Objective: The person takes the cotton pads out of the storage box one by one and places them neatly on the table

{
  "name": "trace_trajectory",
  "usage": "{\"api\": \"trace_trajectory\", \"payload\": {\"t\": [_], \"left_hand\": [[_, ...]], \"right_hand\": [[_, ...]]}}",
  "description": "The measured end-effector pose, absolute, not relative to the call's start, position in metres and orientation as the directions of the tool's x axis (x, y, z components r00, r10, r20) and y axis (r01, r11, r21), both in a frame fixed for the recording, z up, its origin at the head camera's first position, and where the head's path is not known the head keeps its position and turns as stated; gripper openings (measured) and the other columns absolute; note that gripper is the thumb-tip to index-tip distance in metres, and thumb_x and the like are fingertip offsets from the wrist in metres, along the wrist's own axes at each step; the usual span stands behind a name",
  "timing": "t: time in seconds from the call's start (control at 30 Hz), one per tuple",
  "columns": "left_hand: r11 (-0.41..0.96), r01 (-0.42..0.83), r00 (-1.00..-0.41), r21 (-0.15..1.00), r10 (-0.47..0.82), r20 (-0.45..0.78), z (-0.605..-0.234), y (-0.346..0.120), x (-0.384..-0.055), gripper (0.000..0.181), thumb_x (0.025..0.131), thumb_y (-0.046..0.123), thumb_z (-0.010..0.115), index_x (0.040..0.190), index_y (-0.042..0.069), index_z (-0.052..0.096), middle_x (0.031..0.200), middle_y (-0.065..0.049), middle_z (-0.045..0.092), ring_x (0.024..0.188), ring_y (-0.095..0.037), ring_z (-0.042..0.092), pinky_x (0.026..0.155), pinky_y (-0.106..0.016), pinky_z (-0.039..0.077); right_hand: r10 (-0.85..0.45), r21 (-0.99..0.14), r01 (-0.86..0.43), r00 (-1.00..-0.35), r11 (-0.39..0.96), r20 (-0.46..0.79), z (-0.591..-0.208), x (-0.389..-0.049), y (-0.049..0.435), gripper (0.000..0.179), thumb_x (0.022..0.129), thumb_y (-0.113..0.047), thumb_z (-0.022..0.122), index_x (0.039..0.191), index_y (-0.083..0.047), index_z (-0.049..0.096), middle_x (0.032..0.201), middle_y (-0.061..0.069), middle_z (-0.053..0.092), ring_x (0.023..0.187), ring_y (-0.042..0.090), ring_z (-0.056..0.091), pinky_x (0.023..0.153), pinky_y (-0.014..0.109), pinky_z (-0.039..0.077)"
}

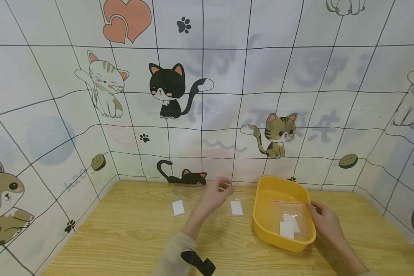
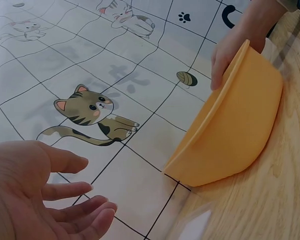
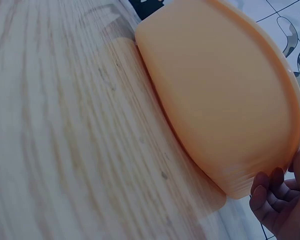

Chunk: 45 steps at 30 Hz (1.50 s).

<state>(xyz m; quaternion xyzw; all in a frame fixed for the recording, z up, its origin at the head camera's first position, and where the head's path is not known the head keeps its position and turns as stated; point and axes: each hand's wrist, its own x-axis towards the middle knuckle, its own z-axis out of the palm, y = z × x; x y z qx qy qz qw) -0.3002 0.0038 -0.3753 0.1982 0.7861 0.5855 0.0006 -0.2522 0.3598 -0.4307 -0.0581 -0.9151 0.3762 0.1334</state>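
My right hand (image 1: 326, 222) grips the right rim of a yellow plastic basin (image 1: 262, 226); in the right wrist view its fingers (image 3: 260, 192) curl against the outer wall. Inside the basin lie see-through zip bags with white cards (image 1: 287, 230). My left hand (image 1: 220, 190) is over the back of the table, left of the basin, above transparent bags. Its fingers (image 2: 65, 190) are loosely spread in the left wrist view, with nothing between them. On either side of the left forearm lies a bagged white card, one to the left (image 1: 178, 207) and one to the right (image 1: 236, 207).
The wooden table (image 1: 124, 230) ends at the back against a white sheet (image 1: 224, 115) with grid lines and printed cats. More of this sheet hangs at both sides. A black strap (image 1: 198, 262) circles the left sleeve.
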Motion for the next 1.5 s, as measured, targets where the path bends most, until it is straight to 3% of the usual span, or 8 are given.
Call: {"api": "trace_trajectory", "payload": {"t": [0.13,0.77,0.93,1.17,1.5], "left_hand": [[0.267,0.329,-0.911,0.906,0.341,0.231,-0.38,0.014,-0.298,0.029,0.096,0.022,0.066,0.121,0.007,0.064,0.108,-0.007,0.066,0.096,-0.023,0.064,0.078,-0.035,0.055],[0.195,0.325,-0.889,0.925,0.398,0.228,-0.381,0.045,-0.288,0.03,0.097,0.02,0.068,0.122,0.006,0.062,0.106,-0.005,0.067,0.093,-0.014,0.065,0.074,-0.028,0.057],[0.196,0.323,-0.876,0.926,0.433,0.214,-0.381,0.055,-0.283,0.03,0.096,0.021,0.069,0.121,0.005,0.062,0.104,-0.003,0.067,0.089,-0.011,0.064,0.071,-0.026,0.056],[0.161,0.273,-0.879,0.948,0.443,0.178,-0.383,0.068,-0.28,0.025,0.096,0.019,0.07,0.117,0.008,0.063,0.1,0.0,0.066,0.084,-0.014,0.066,0.073,-0.033,0.059],[0.225,0.283,-0.868,0.932,0.473,0.149,-0.378,0.086,-0.271,0.025,0.094,0.015,0.071,0.116,0.006,0.064,0.095,0.001,0.065,0.074,-0.012,0.064,0.065,-0.024,0.055]], "right_hand": [[0.2,-0.696,-0.009,-0.955,0.718,0.219,-0.431,-0.252,0.36,0.054,0.108,-0.03,0.044,0.132,0.018,0.052,0.124,0.035,0.06,0.108,0.04,0.06,0.07,0.016,0.047],[0.199,-0.696,-0.02,-0.952,0.718,0.233,-0.432,-0.252,0.362,0.053,0.107,-0.031,0.046,0.131,0.017,0.053,0.118,0.032,0.064,0.093,0.018,0.061,0.068,0.017,0.048],[0.197,-0.697,-0.021,-0.953,0.717,0.231,-0.431,-0.251,0.361,0.053,0.107,-0.031,0.046,0.13,0.017,0.054,0.117,0.032,0.064,0.094,0.023,0.062,0.069,0.019,0.048],[0.198,-0.702,-0.013,-0.956,0.712,0.219,-0.432,-0.251,0.36,0.055,0.108,-0.032,0.044,0.132,0.017,0.052,0.121,0.034,0.062,0.103,0.034,0.062,0.069,0.017,0.047],[0.196,-0.703,-0.011,-0.957,0.711,0.213,-0.432,-0.252,0.361,0.055,0.108,-0.032,0.044,0.133,0.017,0.052,0.123,0.034,0.061,0.105,0.035,0.061,0.071,0.018,0.047]]}}
